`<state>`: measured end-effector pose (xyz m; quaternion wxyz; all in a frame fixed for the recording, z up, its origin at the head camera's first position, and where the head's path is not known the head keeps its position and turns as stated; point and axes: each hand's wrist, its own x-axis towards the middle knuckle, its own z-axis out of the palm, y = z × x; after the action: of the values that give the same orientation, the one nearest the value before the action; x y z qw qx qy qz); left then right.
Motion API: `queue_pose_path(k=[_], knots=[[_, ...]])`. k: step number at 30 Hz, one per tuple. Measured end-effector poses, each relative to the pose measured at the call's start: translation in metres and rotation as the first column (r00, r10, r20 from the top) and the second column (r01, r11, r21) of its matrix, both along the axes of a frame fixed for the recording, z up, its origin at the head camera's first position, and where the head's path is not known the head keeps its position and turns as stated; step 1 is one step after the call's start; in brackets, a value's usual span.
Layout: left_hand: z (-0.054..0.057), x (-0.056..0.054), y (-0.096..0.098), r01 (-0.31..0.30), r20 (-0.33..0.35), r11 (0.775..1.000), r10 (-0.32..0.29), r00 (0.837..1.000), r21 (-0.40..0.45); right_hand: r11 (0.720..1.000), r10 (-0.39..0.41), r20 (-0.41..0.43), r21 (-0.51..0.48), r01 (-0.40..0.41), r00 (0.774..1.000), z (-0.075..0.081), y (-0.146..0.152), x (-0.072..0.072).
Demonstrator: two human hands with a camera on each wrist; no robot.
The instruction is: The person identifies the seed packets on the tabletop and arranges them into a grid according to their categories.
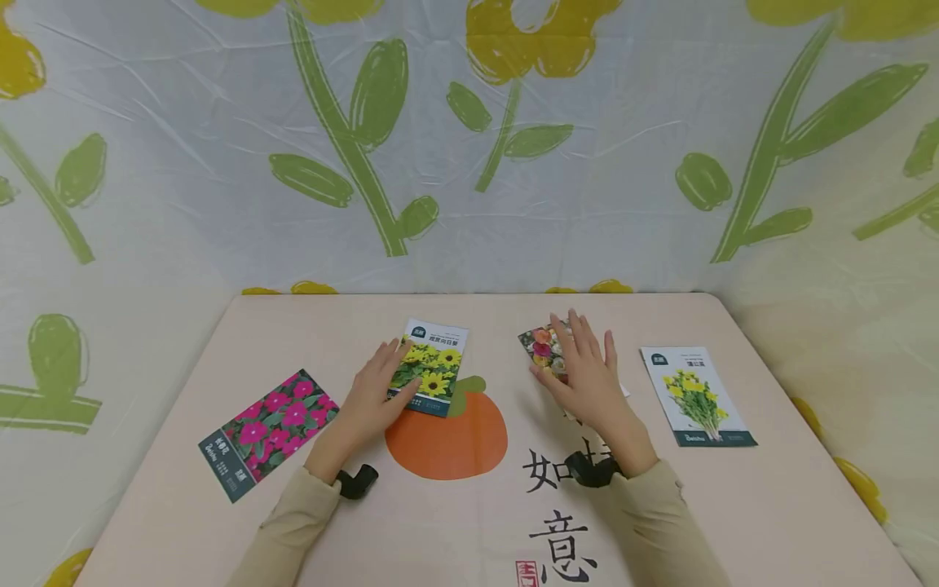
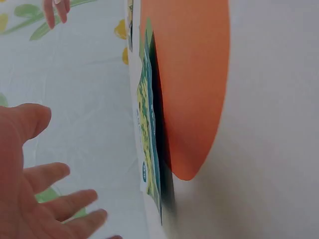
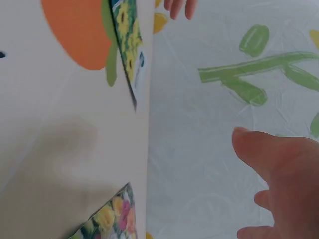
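In the middle of the head view, slightly left, the left hand (image 1: 370,387) hangs over the edge of the yellow-flower packet (image 1: 434,367), fingers extended and gripping nothing; the left wrist view shows a gap between them. That packet lies on the tabletop (image 1: 440,538), its lower end overlapping the printed orange fruit (image 1: 449,448) and its green leaf. Right of centre, the right hand (image 1: 583,375) is likewise empty, fingers spread above the mixed-flower packet (image 1: 541,349), covering much of it; the right wrist view shows the hand apart from that packet, whose corner appears at the lower edge. At the lower left of the head view the pink-flower packet (image 1: 270,434) lies slanted, and at the right lies the white packet with a yellow bouquet (image 1: 697,397). Black characters (image 1: 563,554) mark the lower centre, and a flower-printed cloth (image 1: 587,236) fills the upper part.
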<state>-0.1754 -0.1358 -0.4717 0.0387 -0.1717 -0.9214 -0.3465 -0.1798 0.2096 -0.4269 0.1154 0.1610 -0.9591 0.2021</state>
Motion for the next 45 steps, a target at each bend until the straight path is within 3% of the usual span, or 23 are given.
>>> queue_pose_path(k=[4,9,13,18,20,22,25,29,32,36,38,42,45], knots=[[-0.001,-0.003,-0.003,0.033,-0.003,0.986,-0.033,0.999,0.162,0.997,-0.003,-0.064,-0.082,-0.003,0.998,0.005,-0.007,-0.006],[-0.002,-0.005,-0.004,0.008,0.002,0.939,-0.010,1.000,0.343,0.975,0.011,-0.151,-0.219,-0.044,0.988,0.012,-0.017,-0.014],[-0.001,-0.005,-0.003,-0.049,0.100,0.856,-0.003,0.995,0.514,0.940,0.014,-0.208,-0.332,-0.084,0.978,0.015,-0.024,-0.023],[0.001,-0.005,-0.001,-0.100,0.185,0.738,-0.034,0.982,0.667,0.881,0.015,-0.205,-0.460,-0.110,0.979,0.017,-0.036,-0.031],[0.006,-0.002,-0.001,-0.124,0.205,0.711,-0.029,0.978,0.692,0.861,0.023,-0.189,-0.495,-0.115,0.982,0.017,-0.044,-0.033],[0.010,0.000,0.000,-0.144,0.218,0.699,-0.017,0.976,0.701,0.843,0.030,-0.164,-0.526,-0.113,0.986,0.015,-0.052,-0.035],[0.012,0.004,0.000,-0.170,0.234,0.703,0.005,0.972,0.691,0.825,0.048,-0.127,-0.553,-0.111,0.991,0.011,-0.063,-0.038],[0.004,0.003,-0.001,-0.179,0.233,0.703,0.019,0.972,0.688,0.804,0.068,-0.077,-0.586,-0.100,0.995,0.005,-0.076,-0.043],[-0.009,0.000,-0.002,-0.178,0.221,0.713,0.032,0.975,0.678,0.794,0.075,-0.035,-0.603,-0.081,0.997,-0.003,-0.085,-0.047],[-0.029,-0.005,-0.005,-0.186,0.203,0.752,0.072,0.977,0.632,0.769,0.108,0.000,-0.634,-0.083,0.994,-0.014,-0.097,-0.048],[-0.037,-0.006,-0.007,-0.189,0.182,0.782,0.097,0.978,0.594,0.754,0.137,0.014,-0.650,-0.095,0.990,-0.021,-0.103,-0.048],[-0.043,-0.007,-0.008,-0.166,0.125,0.843,0.118,0.985,0.512,0.752,0.182,0.064,-0.651,-0.097,0.981,-0.039,-0.113,-0.046],[-0.046,-0.008,-0.008,-0.124,0.080,0.879,0.098,0.992,0.460,0.763,0.200,0.090,-0.639,-0.097,0.976,-0.053,-0.118,-0.047]])
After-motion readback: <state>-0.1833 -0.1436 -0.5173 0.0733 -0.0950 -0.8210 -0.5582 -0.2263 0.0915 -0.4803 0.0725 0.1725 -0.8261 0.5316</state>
